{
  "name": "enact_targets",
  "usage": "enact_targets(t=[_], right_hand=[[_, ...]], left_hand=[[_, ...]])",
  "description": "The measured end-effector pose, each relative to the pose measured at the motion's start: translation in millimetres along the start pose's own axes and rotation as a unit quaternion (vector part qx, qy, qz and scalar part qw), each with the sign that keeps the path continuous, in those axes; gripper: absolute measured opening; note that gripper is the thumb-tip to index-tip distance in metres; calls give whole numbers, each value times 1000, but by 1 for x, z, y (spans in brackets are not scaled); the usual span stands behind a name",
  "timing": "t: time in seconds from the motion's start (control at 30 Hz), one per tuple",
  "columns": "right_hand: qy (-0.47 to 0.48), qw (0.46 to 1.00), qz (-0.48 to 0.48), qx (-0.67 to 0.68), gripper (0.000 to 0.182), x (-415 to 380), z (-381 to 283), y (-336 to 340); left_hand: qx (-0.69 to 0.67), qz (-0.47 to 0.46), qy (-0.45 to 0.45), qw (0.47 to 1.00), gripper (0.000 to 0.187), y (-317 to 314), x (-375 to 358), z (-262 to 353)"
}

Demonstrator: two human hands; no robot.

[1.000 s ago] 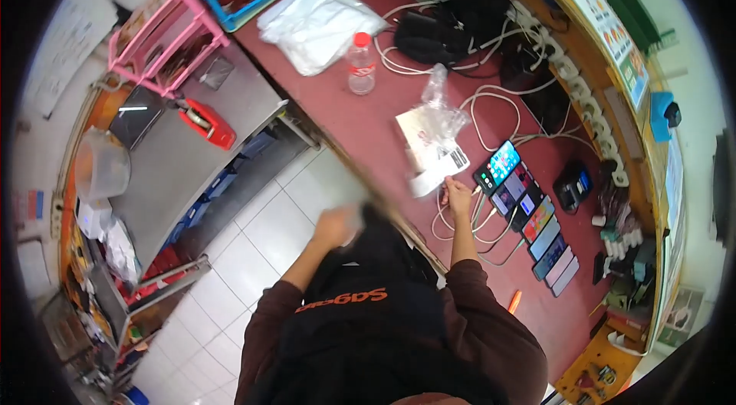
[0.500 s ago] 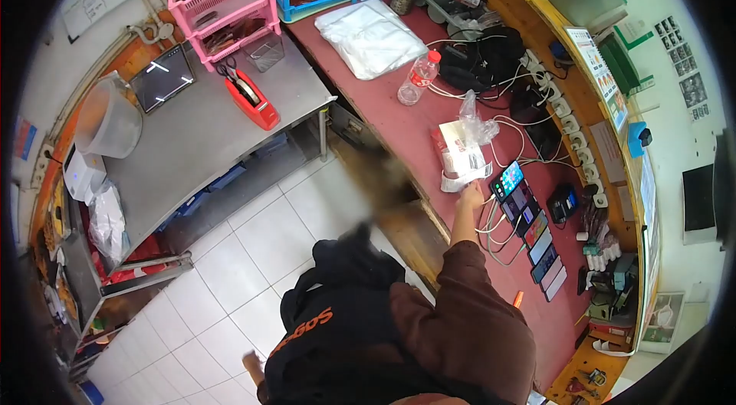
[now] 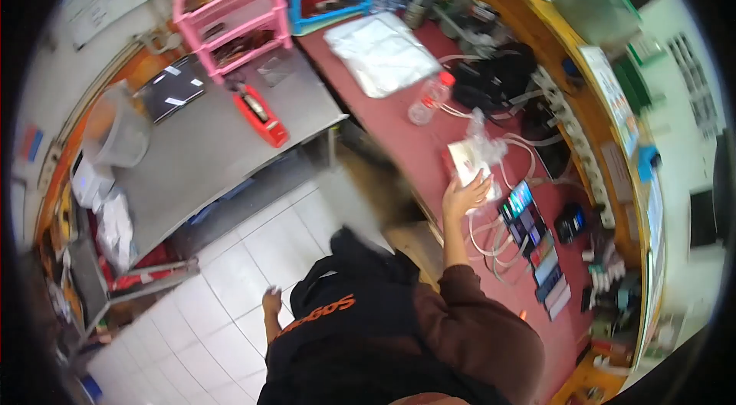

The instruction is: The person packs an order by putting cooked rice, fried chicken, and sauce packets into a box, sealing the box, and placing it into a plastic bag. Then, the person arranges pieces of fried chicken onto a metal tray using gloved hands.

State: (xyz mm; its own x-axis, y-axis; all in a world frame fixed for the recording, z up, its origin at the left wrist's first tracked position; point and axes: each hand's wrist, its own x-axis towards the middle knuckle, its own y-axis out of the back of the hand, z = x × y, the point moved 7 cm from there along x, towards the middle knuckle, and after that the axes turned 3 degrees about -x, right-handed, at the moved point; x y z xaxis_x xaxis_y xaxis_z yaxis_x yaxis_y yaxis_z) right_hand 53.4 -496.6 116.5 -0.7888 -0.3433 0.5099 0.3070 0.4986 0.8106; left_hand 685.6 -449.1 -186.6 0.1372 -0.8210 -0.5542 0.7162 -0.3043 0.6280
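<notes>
My right hand (image 3: 466, 193) lies over the lower part of a white and cream paper packet (image 3: 464, 160) on the red tabletop (image 3: 391, 125). Its fingers look stretched out across the packet, slightly blurred. Crumpled clear plastic (image 3: 487, 143) touches the packet's upper right side. Just right of this hand, a row of phones begins with a lit phone (image 3: 517, 200), with white cables beside it. My left hand (image 3: 272, 301) hangs low over the tiled floor, away from both tables; its fingers are small and blurred, so their pose is unclear.
A bottle with a red cap (image 3: 429, 101) and folded white plastic (image 3: 382, 55) occupy the red table. The metal table (image 3: 207, 152) at left holds a red tape dispenser (image 3: 261, 115), a tablet (image 3: 173, 89) and a pink rack (image 3: 230, 22). Power sockets line the right edge.
My right hand has moved from the packet's lower edge up over it, its fingers now spread on top. My left hand shows higher in view. The whole view has shifted slightly.
</notes>
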Motion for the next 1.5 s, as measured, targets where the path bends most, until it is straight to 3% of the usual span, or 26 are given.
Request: enact_targets(t=[0.03,0.07,0.13,0.23,0.27,0.33,0.4,0.43,0.47,0.5,0.53,0.6,0.67,0.77,0.87,0.97,1.0,1.07,1.13,1.17,1.2,1.23,1.27,1.33,1.37,1.5], right_hand=[[68,993,-17,95,58,-6,-26,-9],[138,979,-64,136,40,-13,-65,-12],[257,889,-246,289,26,-37,-138,-53],[285,726,-393,488,21,-92,-264,-83],[321,725,-408,452,23,-97,-308,-68],[366,754,-323,440,31,-125,-374,-106],[243,839,-354,334,28,-146,-423,-162],[252,833,-360,337,28,-162,-444,-200],[274,819,-450,227,28,-193,-461,-256],[292,790,-527,111,31,-217,-470,-285],[302,786,-527,112,31,-214,-474,-276],[285,729,-526,332,36,-188,-459,-234],[348,737,-346,465,32,-173,-430,-209],[277,706,-414,503,26,-176,-385,-176],[249,677,-463,516,22,-179,-394,-197],[457,742,-465,156,19,-179,-424,-232],[440,754,-465,146,19,-169,-419,-232],[426,804,-413,-28,20,-142,-384,-233],[383,750,-538,12,19,-128,-347,-233],[357,734,-560,145,17,-114,-329,-214],[325,707,-564,277,16,-100,-302,-184],[308,724,-524,326,13,-82,-269,-161],[295,739,-476,374,11,-65,-243,-134],[207,768,-405,450,8,-21,-185,-86],[182,798,-379,431,7,9,-161,-50],[8,865,-182,467,6,71,-11,-2]], left_hand=[[35,7,-174,984,38,-6,21,28],[-78,9,-73,994,39,-8,41,41],[-64,11,-83,994,38,-5,50,103],[-77,16,-57,995,38,-6,46,162],[-88,21,-49,995,39,-10,42,167],[-115,31,-16,993,41,-18,19,166],[-99,110,-31,989,34,-27,-9,138],[-118,110,36,986,37,-34,-28,112],[-137,109,101,979,41,-42,-49,86],[-138,152,90,975,40,-42,-78,73],[-92,176,141,970,39,-52,-103,47],[-61,81,253,962,39,-88,-150,-16],[-36,-6,339,940,38,-107,-199,-39],[-43,-61,370,926,36,-118,-233,-47],[-57,-65,349,933,35,-116,-225,-48],[-62,-34,297,952,33,-92,-188,-42],[-61,-24,276,959,32,-82,-170,-38],[-51,-8,231,972,31,-54,-134,-26],[-37,3,186,982,30,-26,-89,-8],[-23,2,173,985,30,-15,-66,7],[109,61,-93,988,32,-13,-33,0],[51,35,92,994,34,8,-22,30],[81,25,56,995,35,23,-12,83],[170,-41,-35,984,35,13,32,144],[182,-34,-144,972,35,6,46,193],[169,-118,-475,855,31,-66,0,454]])
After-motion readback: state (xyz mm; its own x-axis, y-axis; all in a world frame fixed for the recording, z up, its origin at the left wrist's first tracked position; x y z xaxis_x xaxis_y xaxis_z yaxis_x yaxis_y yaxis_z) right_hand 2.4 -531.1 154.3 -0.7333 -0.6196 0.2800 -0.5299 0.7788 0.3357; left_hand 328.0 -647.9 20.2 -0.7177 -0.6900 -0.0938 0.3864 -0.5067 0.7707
